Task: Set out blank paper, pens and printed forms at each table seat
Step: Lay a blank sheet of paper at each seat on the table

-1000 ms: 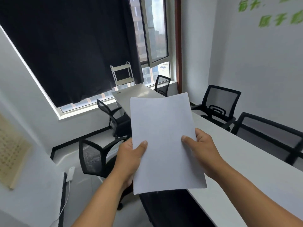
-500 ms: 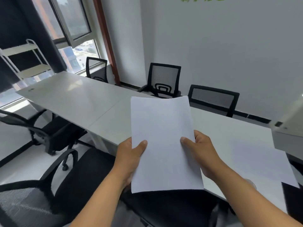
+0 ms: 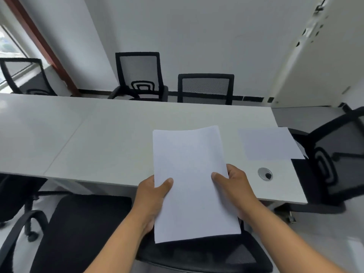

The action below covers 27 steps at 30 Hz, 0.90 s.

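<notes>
Blank paper [image 3: 192, 180] held over the near edge of the table [image 3: 110, 138], ready for placing at a seat.

We hold the sheets by their two long edges: the left hand [image 3: 152, 196] pinches one side, thumb on top, and the right hand [image 3: 235, 187] pinches the other, remaining fingers hidden beneath. We judge the paper light, limp and slippery between sheets, best supported from both sides. One sheet [image 3: 267, 143] already lies at the table's right end, overhanging the corner beside a chair [image 3: 334, 160]; a cable grommet [image 3: 265, 173] sits nearby.
</notes>
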### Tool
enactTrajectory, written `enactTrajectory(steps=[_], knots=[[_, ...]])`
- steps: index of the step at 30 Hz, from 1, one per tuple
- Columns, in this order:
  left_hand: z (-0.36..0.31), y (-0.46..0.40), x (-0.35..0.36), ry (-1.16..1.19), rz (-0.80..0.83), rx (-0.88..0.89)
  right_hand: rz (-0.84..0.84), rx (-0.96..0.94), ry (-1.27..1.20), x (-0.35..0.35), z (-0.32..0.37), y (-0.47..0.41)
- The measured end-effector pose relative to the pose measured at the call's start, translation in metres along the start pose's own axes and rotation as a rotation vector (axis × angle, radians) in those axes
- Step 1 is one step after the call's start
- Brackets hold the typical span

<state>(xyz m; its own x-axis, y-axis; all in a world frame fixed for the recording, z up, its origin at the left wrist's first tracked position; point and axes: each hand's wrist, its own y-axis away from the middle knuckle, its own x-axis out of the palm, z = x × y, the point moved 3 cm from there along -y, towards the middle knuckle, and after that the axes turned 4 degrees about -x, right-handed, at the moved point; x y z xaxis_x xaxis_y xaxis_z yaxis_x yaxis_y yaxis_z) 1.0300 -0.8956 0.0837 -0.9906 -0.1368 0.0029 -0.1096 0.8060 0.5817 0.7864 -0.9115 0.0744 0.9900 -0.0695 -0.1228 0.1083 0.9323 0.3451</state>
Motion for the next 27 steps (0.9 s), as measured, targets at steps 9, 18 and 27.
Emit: enactTrajectory(steps=[9,18,27], knots=[[0.004,-0.067,0.003,-0.062,-0.004,-0.032,-0.173,0.040,0.006,0.006,-0.040,-0.065],[0.024,-0.122,0.010,-0.110,0.021,-0.074,-0.302,0.048,0.047,0.007,-0.075,-0.113],[0.052,-0.166,0.008,-0.100,0.082,-0.174,-0.340,0.124,0.077,0.010,-0.115,-0.140]])
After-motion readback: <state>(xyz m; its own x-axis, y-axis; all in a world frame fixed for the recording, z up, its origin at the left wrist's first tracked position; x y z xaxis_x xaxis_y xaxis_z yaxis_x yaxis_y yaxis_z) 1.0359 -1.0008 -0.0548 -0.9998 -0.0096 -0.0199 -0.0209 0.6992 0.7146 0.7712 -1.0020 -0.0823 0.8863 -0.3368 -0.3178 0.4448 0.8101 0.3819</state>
